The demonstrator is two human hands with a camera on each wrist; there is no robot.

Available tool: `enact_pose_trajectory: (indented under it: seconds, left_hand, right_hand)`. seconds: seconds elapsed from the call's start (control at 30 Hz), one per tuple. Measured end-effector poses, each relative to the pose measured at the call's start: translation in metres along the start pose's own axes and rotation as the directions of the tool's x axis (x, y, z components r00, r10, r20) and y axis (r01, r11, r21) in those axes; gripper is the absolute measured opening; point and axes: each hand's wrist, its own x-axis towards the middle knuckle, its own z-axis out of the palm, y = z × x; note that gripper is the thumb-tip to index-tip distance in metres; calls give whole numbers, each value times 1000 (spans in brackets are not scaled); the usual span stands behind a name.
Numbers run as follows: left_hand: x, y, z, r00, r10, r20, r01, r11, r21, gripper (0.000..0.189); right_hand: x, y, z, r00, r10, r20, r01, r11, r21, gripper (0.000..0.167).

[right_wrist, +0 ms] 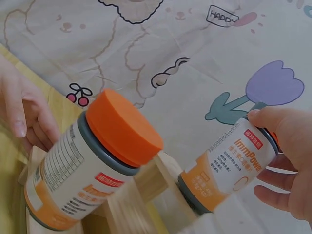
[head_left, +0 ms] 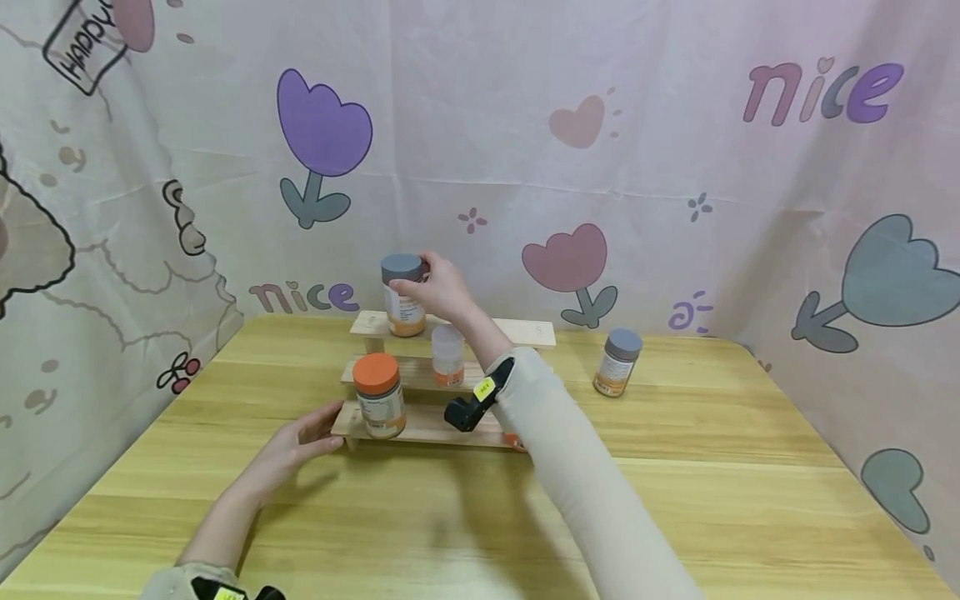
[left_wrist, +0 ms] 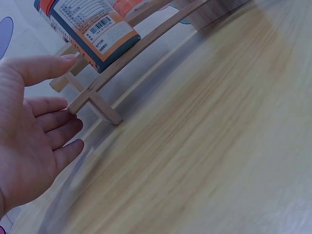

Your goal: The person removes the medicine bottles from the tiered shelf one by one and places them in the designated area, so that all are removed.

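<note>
My right hand (head_left: 441,290) grips a grey-capped supplement bottle (head_left: 406,312) near its cap, at the left end of the top step of a wooden tiered rack (head_left: 442,425). In the right wrist view the thumb lies by the cap of this bottle (right_wrist: 224,165), fingers behind it. My left hand (head_left: 292,446) is at the left end of the lowest step, fingers relaxed; the left wrist view shows the fingertips (left_wrist: 73,117) right at the step's end. An orange-capped bottle (head_left: 381,400) stands on the lowest step, and a smaller clear-topped bottle (head_left: 448,357) on the middle one.
Another grey-capped bottle (head_left: 618,362) stands on the wooden table (head_left: 712,500) to the right of the rack. Part of an orange item (head_left: 515,442) shows at the lowest step's right, mostly behind my sleeve. A printed curtain (head_left: 465,100) hangs behind the table.
</note>
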Motion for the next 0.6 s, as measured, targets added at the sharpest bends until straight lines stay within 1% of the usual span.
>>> enact_pose_trajectory:
  seconds: [0.13,0.3,0.43,0.6]
  left_hand:
    - [0,0,0,1000,4,1,-4,1000,-7,65]
    - [0,1,0,1000,2,4,-2,1000,-6,65]
    - [1,1,-1,1000,-5,4,5,1000,1,65]
    - [0,1,-2,1000,-19,1,19,1000,23,65]
  right_hand:
    - [1,2,-10,1000,-3,-3,3,1000,-11,57]
    - [0,4,-27,1000,4,-26,-4,1000,-25,57]
    - [0,9,-41,999,1,-46,-1,1000,-12,55]
    - [-3,13,-58,999,22,-49,-21,1000,18,60]
